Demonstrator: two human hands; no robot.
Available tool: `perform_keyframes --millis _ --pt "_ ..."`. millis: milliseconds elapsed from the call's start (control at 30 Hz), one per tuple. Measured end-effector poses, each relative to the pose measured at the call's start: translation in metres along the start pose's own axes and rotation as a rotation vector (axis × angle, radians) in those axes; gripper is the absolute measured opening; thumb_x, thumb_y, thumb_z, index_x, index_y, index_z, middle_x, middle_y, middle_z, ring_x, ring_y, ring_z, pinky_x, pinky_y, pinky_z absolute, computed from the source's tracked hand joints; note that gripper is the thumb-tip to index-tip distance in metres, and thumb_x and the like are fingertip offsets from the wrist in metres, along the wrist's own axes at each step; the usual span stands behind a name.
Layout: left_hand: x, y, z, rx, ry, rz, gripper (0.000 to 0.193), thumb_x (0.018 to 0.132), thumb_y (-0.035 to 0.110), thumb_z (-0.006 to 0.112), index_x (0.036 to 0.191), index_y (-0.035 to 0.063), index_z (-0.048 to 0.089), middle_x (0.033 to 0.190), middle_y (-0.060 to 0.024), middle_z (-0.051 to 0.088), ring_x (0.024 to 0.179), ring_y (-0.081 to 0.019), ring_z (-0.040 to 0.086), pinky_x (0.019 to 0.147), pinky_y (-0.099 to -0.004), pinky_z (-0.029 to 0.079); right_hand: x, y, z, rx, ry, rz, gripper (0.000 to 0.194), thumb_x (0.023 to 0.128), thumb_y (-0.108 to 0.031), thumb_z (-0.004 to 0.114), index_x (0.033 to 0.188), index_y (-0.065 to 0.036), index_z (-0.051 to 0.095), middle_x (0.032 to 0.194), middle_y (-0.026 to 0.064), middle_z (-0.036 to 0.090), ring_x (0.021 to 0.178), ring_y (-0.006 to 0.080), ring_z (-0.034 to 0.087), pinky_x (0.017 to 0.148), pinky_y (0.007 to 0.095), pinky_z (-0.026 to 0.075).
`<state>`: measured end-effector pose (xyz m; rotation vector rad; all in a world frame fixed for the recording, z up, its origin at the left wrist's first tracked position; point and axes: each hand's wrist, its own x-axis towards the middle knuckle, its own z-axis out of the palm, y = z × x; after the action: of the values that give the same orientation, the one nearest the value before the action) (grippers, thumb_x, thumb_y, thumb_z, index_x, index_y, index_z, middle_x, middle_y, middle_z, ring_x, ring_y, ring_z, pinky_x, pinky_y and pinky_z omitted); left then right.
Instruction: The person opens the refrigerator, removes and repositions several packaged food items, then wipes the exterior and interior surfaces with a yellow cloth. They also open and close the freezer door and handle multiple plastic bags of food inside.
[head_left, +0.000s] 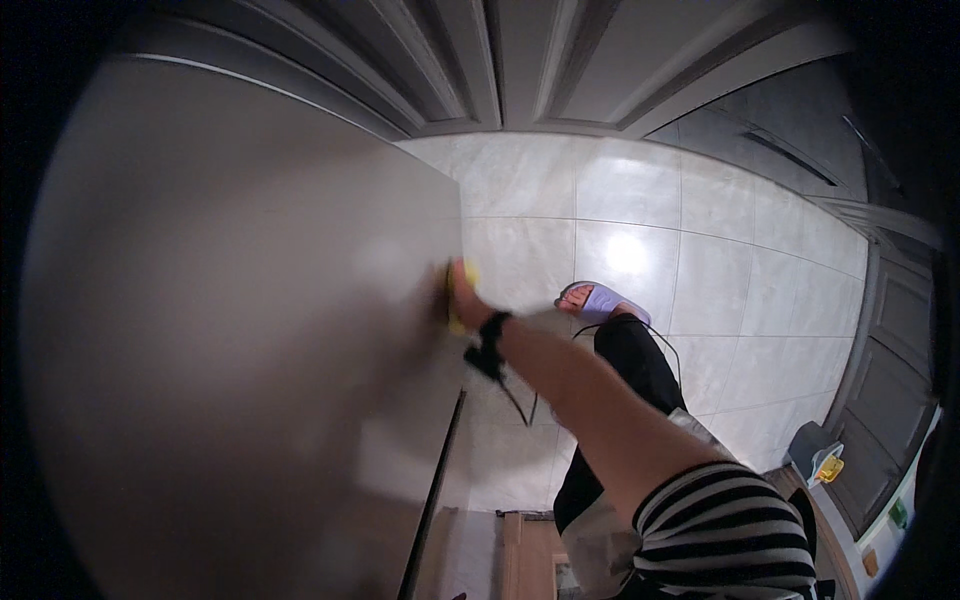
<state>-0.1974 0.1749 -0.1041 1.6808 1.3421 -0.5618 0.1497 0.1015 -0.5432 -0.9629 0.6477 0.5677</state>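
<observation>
My right hand (468, 306) presses a yellow sponge or cloth (454, 324) against a large smooth grey panel (247, 247), close to its right-hand edge. Motion blurs the fingers and the yellow thing, so its exact shape is hard to tell. The panel fills the left of the view and looks like the side or front of an appliance. A dark wrist strap (491, 341) with a black box and a thin cable sits on my right wrist. My left hand is out of view.
Grey panelled doors (480, 67) stand ahead. Below lies a pale tiled floor (622, 187), with my foot in a lilac slide (604, 301) on it. A black cable (671, 349) loops by my leg. At the right is a grey bin (810, 446) with something yellow at its opening.
</observation>
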Motion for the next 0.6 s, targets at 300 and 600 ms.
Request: perform_keyframes --millis 300,600 --pt "0.045 -0.038 0.004 0.155 0.014 0.069 0.022 0.091 0.016 0.057 0.108 0.0019 0.059 0.092 -0.0111 0.064 0.086 -0.0211 0.061 0.08 -0.035 0.05 0.135 -0.099 -0.016 0.017 -0.132 -0.17 0.075 0.092 -0.062 0.024 0.132 -0.001 0.042 0.127 0.01 0.049 0.115 0.0212 0.045 0.1 0.0337 0.034" --pt "0.042 -0.029 0.011 0.002 0.021 0.0 0.025 0.09 0.008 0.058 0.113 0.0006 0.057 0.091 -0.01 0.064 0.082 -0.0188 0.06 0.078 -0.0336 0.051 -0.014 0.048 -0.032 0.06 -0.092 0.636 0.084 0.089 -0.066 0.025 0.147 -0.012 -0.002 0.153 0.0094 0.001 0.138 0.0271 0.015 0.114 0.0389 0.01"
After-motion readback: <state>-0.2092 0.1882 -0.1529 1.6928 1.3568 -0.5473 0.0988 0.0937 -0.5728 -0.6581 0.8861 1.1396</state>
